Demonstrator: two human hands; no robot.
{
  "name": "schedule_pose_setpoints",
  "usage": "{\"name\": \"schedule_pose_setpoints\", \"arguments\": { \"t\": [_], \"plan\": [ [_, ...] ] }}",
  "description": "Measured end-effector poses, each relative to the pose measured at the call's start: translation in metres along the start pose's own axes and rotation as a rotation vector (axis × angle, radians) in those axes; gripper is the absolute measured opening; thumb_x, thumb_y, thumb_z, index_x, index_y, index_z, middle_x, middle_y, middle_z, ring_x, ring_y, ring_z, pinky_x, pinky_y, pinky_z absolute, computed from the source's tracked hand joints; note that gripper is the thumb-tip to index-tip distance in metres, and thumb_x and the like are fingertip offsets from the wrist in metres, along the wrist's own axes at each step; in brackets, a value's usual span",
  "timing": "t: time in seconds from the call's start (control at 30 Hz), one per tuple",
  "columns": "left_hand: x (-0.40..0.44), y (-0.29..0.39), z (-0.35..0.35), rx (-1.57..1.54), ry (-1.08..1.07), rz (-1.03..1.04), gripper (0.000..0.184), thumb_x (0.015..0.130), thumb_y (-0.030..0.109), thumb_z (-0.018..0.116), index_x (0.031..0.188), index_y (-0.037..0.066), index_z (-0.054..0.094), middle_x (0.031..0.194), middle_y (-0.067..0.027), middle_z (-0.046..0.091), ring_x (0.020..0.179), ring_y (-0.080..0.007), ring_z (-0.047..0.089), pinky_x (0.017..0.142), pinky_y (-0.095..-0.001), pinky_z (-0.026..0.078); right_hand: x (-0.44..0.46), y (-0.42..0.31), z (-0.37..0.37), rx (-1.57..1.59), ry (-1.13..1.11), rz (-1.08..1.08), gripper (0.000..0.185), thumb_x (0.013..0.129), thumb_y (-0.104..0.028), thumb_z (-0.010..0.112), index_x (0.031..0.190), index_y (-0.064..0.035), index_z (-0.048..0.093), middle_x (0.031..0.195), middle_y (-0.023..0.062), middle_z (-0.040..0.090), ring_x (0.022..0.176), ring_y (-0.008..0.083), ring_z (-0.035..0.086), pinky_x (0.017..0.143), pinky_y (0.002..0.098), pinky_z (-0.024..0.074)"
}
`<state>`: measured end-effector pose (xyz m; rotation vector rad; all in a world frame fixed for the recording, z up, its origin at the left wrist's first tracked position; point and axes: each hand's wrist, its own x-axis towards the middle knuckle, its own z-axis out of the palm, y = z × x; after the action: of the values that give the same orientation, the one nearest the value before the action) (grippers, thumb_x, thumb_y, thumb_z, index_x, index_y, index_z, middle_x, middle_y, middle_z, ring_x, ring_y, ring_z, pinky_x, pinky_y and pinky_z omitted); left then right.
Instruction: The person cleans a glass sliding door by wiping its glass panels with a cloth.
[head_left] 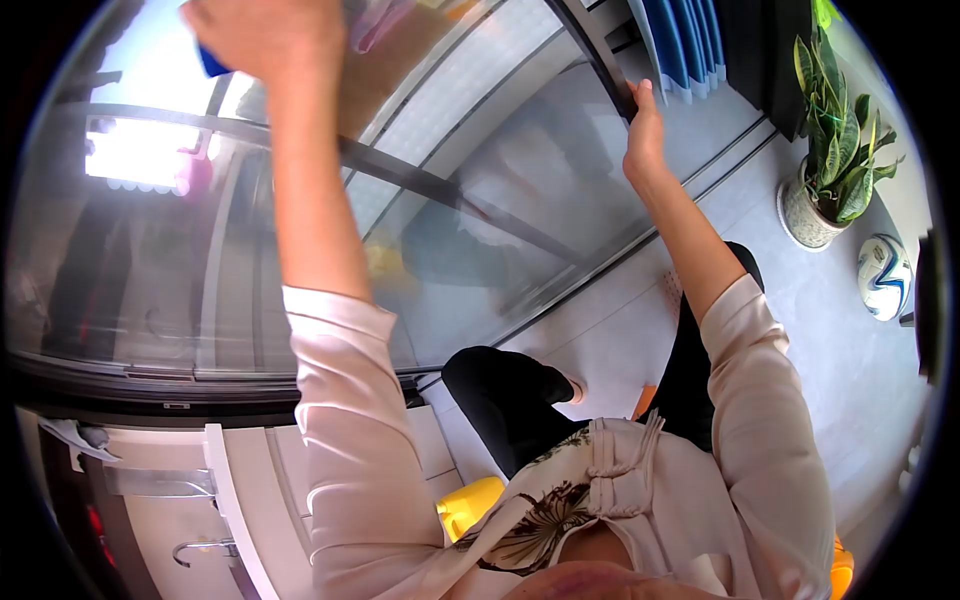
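While the left grip (268, 40) holds a mostly hidden blue item (211, 62) before the glass panel (530, 140), the right grip (645, 128) is closed on the panel's dark frame (603, 62); 1 potted plant (830, 165) and 1 ball (884, 278) rest on the floor (815, 340) at right.

2 bare forearms (320, 210) extend from pale, satiny sleeves (355, 440). The left one reaches nearly straight, its bare left hand (268, 38) partly cut off; the bare right hand (644, 132) curls in a grip, thumb pointing up.
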<state>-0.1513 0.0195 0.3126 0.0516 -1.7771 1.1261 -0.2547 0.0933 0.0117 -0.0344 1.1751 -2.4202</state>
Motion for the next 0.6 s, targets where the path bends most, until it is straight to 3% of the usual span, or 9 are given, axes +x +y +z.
{"name": "schedule_pose_setpoints", "arguments": {
  "t": [0.03,0.1,0.13,0.23,0.3,0.4,0.47,0.53,0.6],
  "plan": [
    [-0.023,0.040,0.007,-0.095,-0.085,0.081,0.057,0.077,0.004,0.051,0.133,-0.001,0.040,0.143,-0.0177,0.034,0.134,-0.0319,0.030,0.107,-0.0458,0.025,0.001,0.000,0.000,0.006,0.001,-0.018,0.056,0.095,-0.049,0.033,0.122,-0.0065,0.057,0.131,0.0086,0.048,0.127,0.0213,0.033,0.108,0.0372,0.0155],
    [-0.070,0.094,0.008,-0.495,-0.320,0.125,0.058,0.077,0.005,0.052,0.133,0.001,0.041,0.142,-0.0179,0.035,0.133,-0.0330,0.029,0.106,-0.0476,0.025,-0.001,-0.004,0.001,-0.013,0.012,-0.023,0.055,0.095,-0.048,0.033,0.122,-0.0061,0.057,0.131,0.0084,0.048,0.126,0.0209,0.033,0.107,0.0368,0.0161],
    [-0.080,0.089,0.017,-0.357,-0.306,0.201,0.039,0.082,0.007,0.054,0.120,0.003,0.055,0.132,-0.0104,0.050,0.126,-0.0277,0.041,0.104,-0.0437,0.030,-0.003,-0.005,0.000,-0.023,0.023,-0.024,0.055,0.096,-0.047,0.033,0.122,-0.0057,0.057,0.130,0.0083,0.049,0.125,0.0206,0.034,0.107,0.0364,0.0166],
    [-0.174,0.146,0.006,-0.423,-0.442,0.326,0.045,0.086,0.015,0.053,0.129,0.004,0.049,0.139,-0.0063,0.043,0.129,-0.0211,0.038,0.104,-0.0384,0.029,0.011,0.007,-0.006,0.160,-0.092,-0.023,0.055,0.096,-0.046,0.031,0.122,-0.0063,0.057,0.131,0.0078,0.049,0.126,0.0206,0.033,0.108,0.0368,0.0158],
    [-0.217,0.151,-0.018,-0.434,-0.657,0.388,0.045,0.086,0.017,0.054,0.130,0.007,0.049,0.142,-0.0038,0.040,0.130,-0.0181,0.037,0.106,-0.0360,0.027,0.001,-0.004,-0.002,0.100,-0.053,-0.015,0.055,0.096,-0.047,0.030,0.123,-0.0066,0.057,0.131,0.0079,0.049,0.127,0.0210,0.032,0.108,0.0372,0.0150],
    [-0.247,0.118,-0.047,-0.356,-0.752,0.526,0.046,0.085,0.016,0.054,0.130,0.011,0.049,0.143,-0.0015,0.039,0.132,-0.0165,0.035,0.106,-0.0359,0.028,0.002,-0.005,-0.002,0.014,-0.021,-0.007,0.055,0.096,-0.047,0.029,0.124,-0.0071,0.056,0.132,0.0080,0.047,0.128,0.0216,0.031,0.109,0.0378,0.0135],
    [-0.243,0.074,-0.056,-0.394,-0.778,0.476,0.047,0.084,0.015,0.054,0.130,0.013,0.050,0.143,0.0006,0.039,0.132,-0.0161,0.035,0.105,-0.0377,0.029,-0.001,-0.005,-0.004,-0.009,-0.026,0.005,0.056,0.096,-0.047,0.029,0.124,-0.0074,0.056,0.133,0.0081,0.047,0.129,0.0219,0.030,0.109,0.0380,0.0128],
    [-0.209,0.011,-0.073,-0.255,-0.647,0.378,0.050,0.081,0.008,0.052,0.131,0.017,0.051,0.140,-0.0003,0.045,0.129,-0.0192,0.042,0.105,-0.0426,0.029,-0.008,-0.011,0.000,-0.005,0.011,0.020,0.058,0.097,-0.047,0.033,0.127,-0.0027,0.053,0.134,0.0084,0.049,0.127,0.0188,0.036,0.109,0.0298,0.0141],
    [-0.162,-0.058,-0.091,0.001,-0.541,0.238,0.054,0.079,0.000,0.049,0.131,0.015,0.051,0.138,-0.0056,0.047,0.128,-0.0254,0.042,0.106,-0.0448,0.028,-0.007,-0.010,0.000,-0.006,0.002,0.021,0.057,0.097,-0.047,0.033,0.128,-0.0026,0.052,0.134,0.0082,0.048,0.127,0.0186,0.036,0.109,0.0295,0.0143]
  ]
}}
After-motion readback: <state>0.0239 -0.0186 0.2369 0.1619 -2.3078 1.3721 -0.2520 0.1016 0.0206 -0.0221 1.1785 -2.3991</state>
